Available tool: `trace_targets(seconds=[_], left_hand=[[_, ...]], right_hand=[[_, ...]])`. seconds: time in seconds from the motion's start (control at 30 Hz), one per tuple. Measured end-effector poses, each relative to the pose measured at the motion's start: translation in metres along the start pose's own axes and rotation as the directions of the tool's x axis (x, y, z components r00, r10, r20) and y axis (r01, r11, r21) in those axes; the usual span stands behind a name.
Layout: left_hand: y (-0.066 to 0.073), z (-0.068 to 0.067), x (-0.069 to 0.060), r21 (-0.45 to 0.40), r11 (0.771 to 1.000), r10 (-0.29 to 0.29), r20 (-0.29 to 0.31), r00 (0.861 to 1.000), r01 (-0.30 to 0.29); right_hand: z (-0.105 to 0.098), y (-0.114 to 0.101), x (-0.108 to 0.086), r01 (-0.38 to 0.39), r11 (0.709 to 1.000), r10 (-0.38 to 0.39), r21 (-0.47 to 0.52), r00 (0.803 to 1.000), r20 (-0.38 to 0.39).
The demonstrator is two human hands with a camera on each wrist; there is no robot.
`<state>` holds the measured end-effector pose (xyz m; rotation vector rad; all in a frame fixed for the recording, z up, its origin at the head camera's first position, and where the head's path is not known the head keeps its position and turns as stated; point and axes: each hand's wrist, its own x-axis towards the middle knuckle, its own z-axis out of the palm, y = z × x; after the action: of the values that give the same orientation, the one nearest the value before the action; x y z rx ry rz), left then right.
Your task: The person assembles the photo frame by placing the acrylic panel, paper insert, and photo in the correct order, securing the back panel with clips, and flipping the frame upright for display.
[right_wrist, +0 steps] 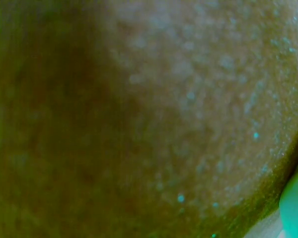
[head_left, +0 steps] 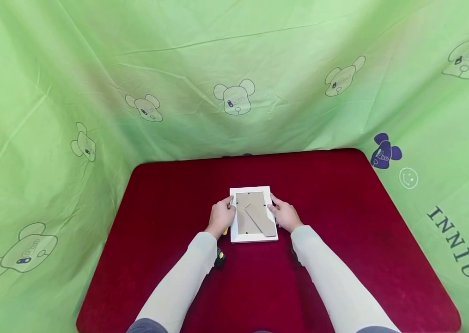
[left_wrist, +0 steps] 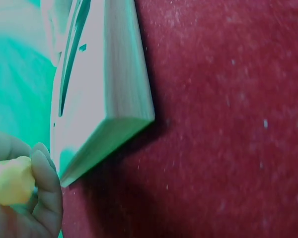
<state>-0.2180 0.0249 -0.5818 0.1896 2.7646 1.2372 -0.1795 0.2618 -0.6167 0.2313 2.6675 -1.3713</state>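
Observation:
A white picture frame [head_left: 242, 238] lies back side up, its brown backing board [head_left: 244, 222] and slanted stand leg [head_left: 255, 220] showing. At the frame's left edge, my left hand [head_left: 222, 216] holds a yellow-handled tool [left_wrist: 12, 181] whose tip end is mostly hidden by the fingers. My right hand [head_left: 286, 216] grips the opposite edge, thumb on top. The left wrist view shows the frame's corner [left_wrist: 107, 119] close up, beside the curled left fingers [left_wrist: 47, 183]. Only blurred cloth and a sliver of hand appear in the right wrist view.
Dark red cloth [head_left: 167, 208] covers the table under the frame. Green curtains [head_left: 184, 55] with bear-head prints hang behind and along both sides. A dark strapped device [head_left: 219, 257] sits at the left wrist.

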Motion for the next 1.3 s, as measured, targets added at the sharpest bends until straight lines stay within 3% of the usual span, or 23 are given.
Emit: trace_targets(seconds=[0.33, 0.57, 0.97, 1.3], left_hand=[[-0.014, -0.020, 0.005, -0.028, 0.999, 0.021, -0.021, 1.000, -0.022], [-0.025, -0.036, 0.007, -0.028, 1.000, 0.015, -0.001, 1.000, -0.015], [-0.049, -0.064, 0.006, 0.047, 0.998, 0.040, -0.039, 0.998, -0.038], [-0.066, -0.076, 0.001, 0.098, 0.995, -0.009, -0.043, 0.999, 0.013]], right_hand=[[-0.001, 0.000, -0.001, 0.002, 1.000, -0.002, 0.003, 1.000, -0.007], [-0.003, 0.000, -0.003, 0.001, 1.000, -0.001, -0.008, 1.000, -0.007], [-0.001, -0.001, -0.004, 0.002, 1.000, -0.002, 0.009, 1.000, -0.007], [0.002, -0.002, -0.005, -0.003, 1.000, 0.003, 0.005, 1.000, -0.027]])
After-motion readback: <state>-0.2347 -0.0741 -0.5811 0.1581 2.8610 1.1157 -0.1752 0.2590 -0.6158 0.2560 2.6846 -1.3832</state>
